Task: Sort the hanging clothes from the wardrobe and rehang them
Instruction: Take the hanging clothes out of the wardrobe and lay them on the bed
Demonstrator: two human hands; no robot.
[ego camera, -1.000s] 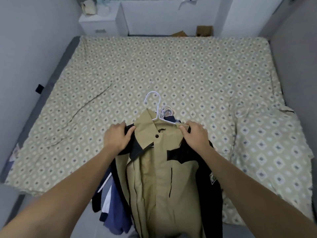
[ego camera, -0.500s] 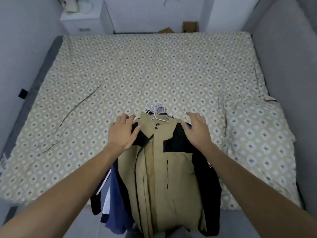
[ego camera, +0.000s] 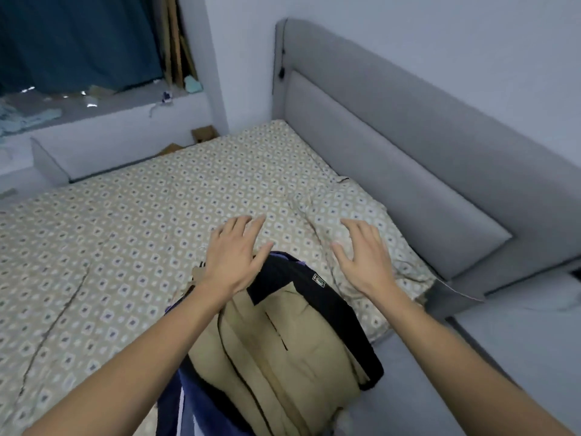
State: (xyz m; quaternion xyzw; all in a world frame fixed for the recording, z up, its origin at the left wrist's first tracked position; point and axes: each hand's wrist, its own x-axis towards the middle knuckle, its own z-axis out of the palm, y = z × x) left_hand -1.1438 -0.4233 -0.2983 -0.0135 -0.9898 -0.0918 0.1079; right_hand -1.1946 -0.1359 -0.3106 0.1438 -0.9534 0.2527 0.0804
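So the bed [ego camera: 132,221] takes up most of the view, covered in a tan sheet with a little diamond print, and everything else sits around it. Along the bed's right side runs a grey padded headboard [ego camera: 408,146], and up against it lies a pillow [ego camera: 352,209] in the same print as the sheet. Past the far edge of the bed is a white ledge [ego camera: 110,127] with a dark blue curtain [ego camera: 78,42] above it, plus some small clutter up there that's too blurry to make out.

On the near edge of the bed lies the pile of clothes [ego camera: 283,341]: a tan and black jacket on top, with something blue poking out underneath at the bottom left. The lower part of the pile hangs off the bed edge toward the person. No hanger shows from this angle.

The left hand [ego camera: 235,256] is over the top of the jacket, fingers spread and straight, gripping nothing. Whether the palm actually touches the fabric is hard to tell. The right hand [ego camera: 364,256] is over the pillow just right of the jacket, fingers spread loose too, holding nothing.
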